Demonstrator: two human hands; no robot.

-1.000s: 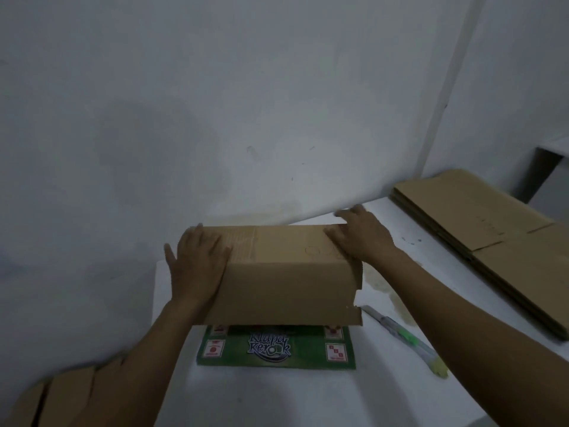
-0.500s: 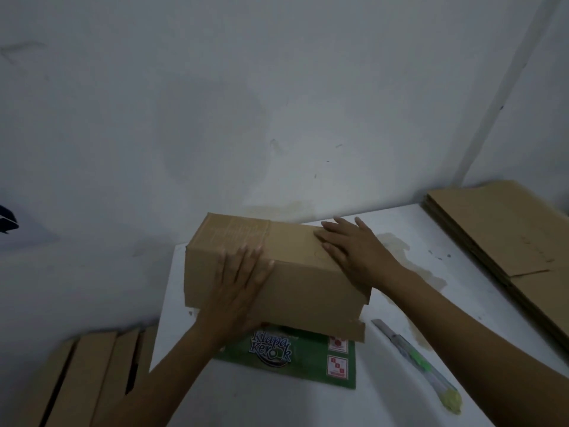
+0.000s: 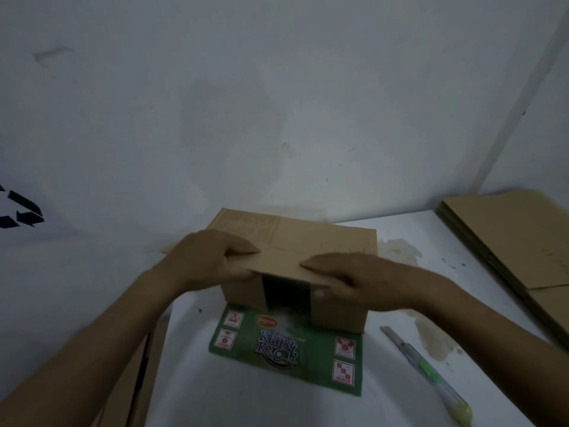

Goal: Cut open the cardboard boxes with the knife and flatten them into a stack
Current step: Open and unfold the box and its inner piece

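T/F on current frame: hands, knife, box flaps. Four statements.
1. Left hand and right hand both grip the brown cardboard box by its top flap. True.
2. The green-handled utility knife is in the right hand. False: it lies on the white table, right of the box.
3. The box's near end is open. True.
4. The green printed flap stands upright. False: it lies flat on the table.

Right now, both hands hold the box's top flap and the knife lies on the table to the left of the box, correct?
Not quite. The head view shows the knife lying on the table to the right of the box, not the left. The left hand and right hand do hold its top flap.
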